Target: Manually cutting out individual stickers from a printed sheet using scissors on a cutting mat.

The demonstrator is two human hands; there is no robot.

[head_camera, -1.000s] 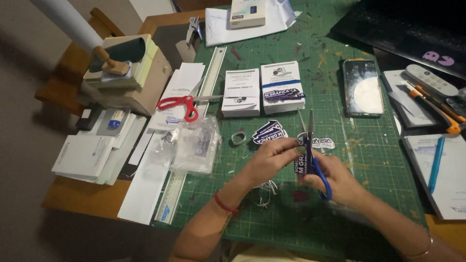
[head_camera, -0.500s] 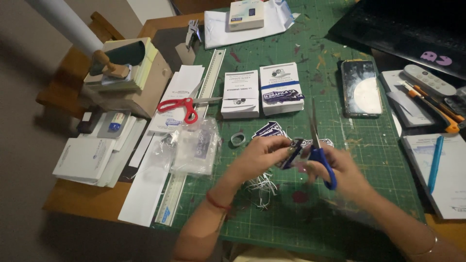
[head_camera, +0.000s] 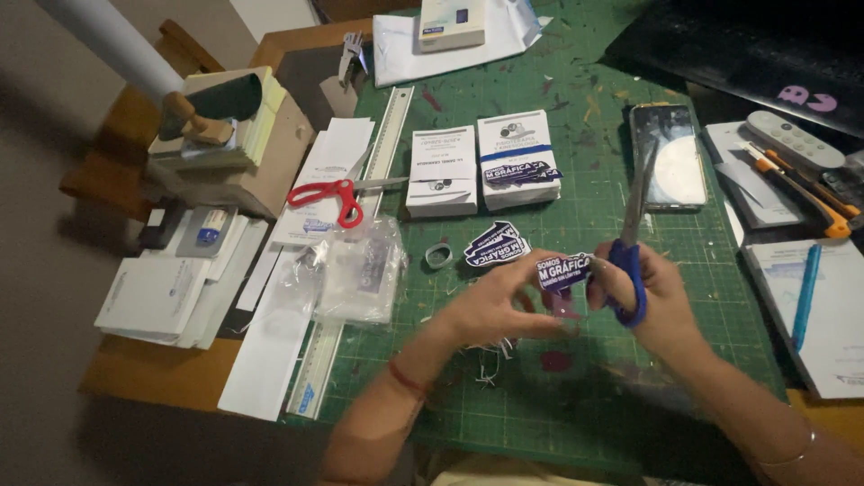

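Sticker point(head_camera: 562, 270) is flatter to the camera now than before, pinched in left hand point(head_camera: 504, 306) above the mat point(head_camera: 558, 396). Right hand point(head_camera: 652, 297) stays clamped on blue scissors point(head_camera: 628, 270). Plastic bag point(head_camera: 360, 270) holds something dark.

Bare cutting mat point(head_camera: 576, 396) lies open below the card stacks point(head_camera: 481, 162). Left, the ruler point(head_camera: 360, 243) and plastic bag point(head_camera: 360, 270) obstruct; right, the phone point(head_camera: 670, 157).
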